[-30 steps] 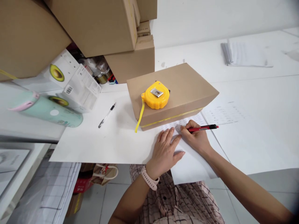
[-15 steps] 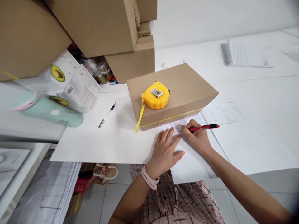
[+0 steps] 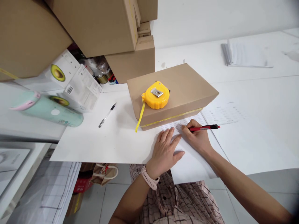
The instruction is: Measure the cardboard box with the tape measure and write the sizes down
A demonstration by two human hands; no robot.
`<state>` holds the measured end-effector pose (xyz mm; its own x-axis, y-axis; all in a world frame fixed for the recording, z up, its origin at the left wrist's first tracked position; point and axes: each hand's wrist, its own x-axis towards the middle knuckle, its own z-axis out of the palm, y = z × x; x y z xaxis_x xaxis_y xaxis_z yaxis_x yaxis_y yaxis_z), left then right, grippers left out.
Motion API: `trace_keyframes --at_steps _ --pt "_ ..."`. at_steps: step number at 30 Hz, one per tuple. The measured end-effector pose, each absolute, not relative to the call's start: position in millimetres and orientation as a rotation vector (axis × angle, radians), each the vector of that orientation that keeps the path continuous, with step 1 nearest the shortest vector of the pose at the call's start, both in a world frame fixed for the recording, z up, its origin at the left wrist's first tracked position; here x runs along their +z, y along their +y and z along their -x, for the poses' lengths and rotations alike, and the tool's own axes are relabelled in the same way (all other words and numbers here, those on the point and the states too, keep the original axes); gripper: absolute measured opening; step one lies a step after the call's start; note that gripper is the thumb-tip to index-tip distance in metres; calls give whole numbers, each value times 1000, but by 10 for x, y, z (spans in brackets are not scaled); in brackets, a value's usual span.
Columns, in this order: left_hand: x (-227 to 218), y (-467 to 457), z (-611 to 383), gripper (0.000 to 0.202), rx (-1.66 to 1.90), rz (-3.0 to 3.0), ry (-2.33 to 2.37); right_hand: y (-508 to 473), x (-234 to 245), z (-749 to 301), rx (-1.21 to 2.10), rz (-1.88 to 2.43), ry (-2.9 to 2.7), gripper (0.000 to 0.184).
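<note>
My right hand [image 3: 196, 137] grips a red and black pen [image 3: 205, 128], its writing end hidden by my fingers over a printed sheet of paper [image 3: 193, 165]. Flat beside it lies my left hand [image 3: 165, 149], fingers spread across the sheet's left edge and the table. Just beyond both hands is a closed cardboard box [image 3: 184, 84] with a yellow stripe along its near side, covering part of the paper. On the box's top rests a yellow tape measure [image 3: 156, 95] with a metal clip and a yellow strap hanging over the edge.
A black and clear pen [image 3: 107, 115] lies on the white table [image 3: 98, 146]. At left are a mint-green bottle [image 3: 56, 110], avocado-printed boxes [image 3: 74, 82] and stacked cartons [image 3: 98, 25]. A stack of papers [image 3: 247, 54] sits at the far right. More printed paper [image 3: 224, 114] is beside the box.
</note>
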<state>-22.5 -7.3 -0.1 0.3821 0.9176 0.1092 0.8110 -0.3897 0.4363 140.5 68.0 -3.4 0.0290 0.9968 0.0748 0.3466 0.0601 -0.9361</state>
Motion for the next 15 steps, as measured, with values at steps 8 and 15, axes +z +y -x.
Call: trace_keyframes --at_steps 8,15 --pt "11 -60 243 56 503 -2325 1527 619 18 -1513 754 1471 -1332 22" --pt "28 -57 253 56 476 -2327 1526 609 -47 -2564 90 1696 -1897 32"
